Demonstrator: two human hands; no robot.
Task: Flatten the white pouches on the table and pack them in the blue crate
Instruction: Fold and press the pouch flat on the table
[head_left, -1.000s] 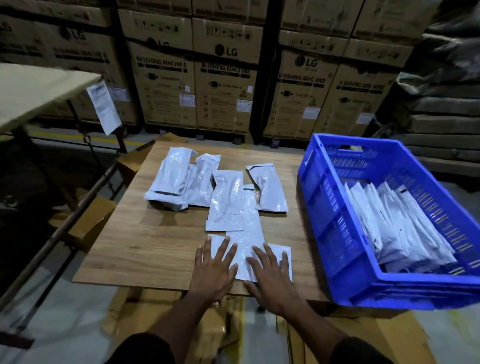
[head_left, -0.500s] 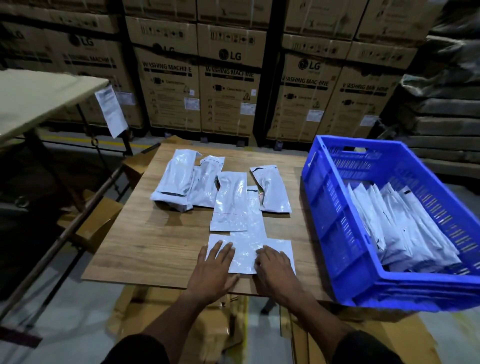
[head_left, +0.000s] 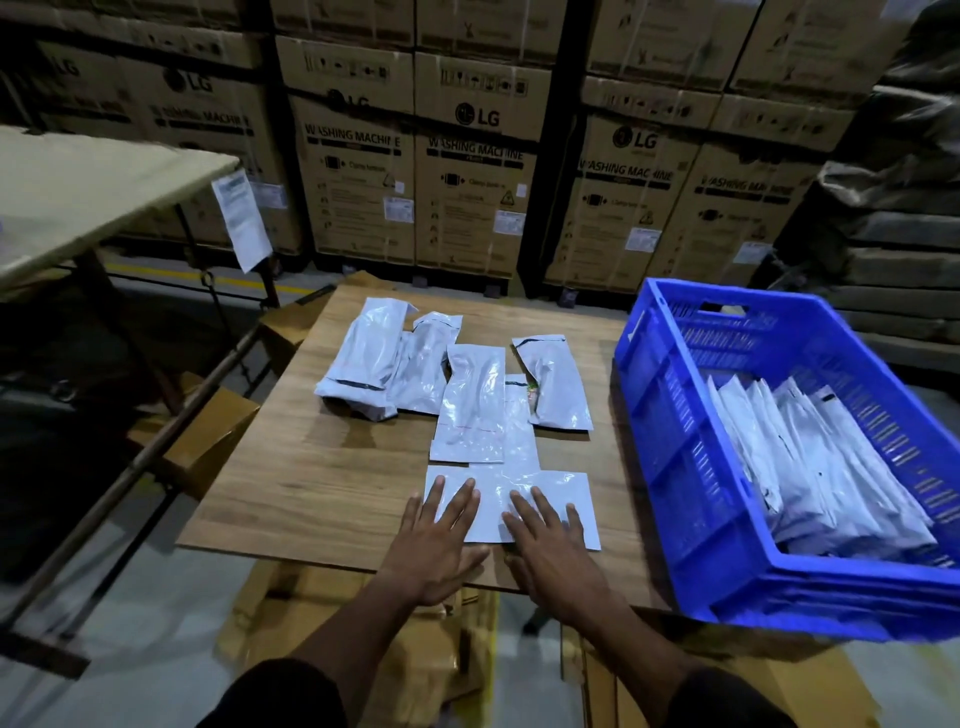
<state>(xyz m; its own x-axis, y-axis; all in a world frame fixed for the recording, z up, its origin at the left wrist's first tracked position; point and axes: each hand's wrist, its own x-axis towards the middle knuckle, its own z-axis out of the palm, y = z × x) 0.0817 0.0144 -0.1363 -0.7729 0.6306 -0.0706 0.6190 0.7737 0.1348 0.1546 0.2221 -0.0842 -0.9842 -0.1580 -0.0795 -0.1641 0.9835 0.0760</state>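
Two hands (head_left: 493, 540) press one pouch (head_left: 574, 499); five beyond.

Stacked LG washing machine cartons (head_left: 467, 176) behind, beige side table (head_left: 78, 192) left — paper sheet (head_left: 241, 221) hanging

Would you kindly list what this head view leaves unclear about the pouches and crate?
- Pouch under the hands: near edge covered by left hand and right hand.
- Blue crate: right end cut off by the frame; packed pouches overlap, uncountable.
- Pouch print: too small.
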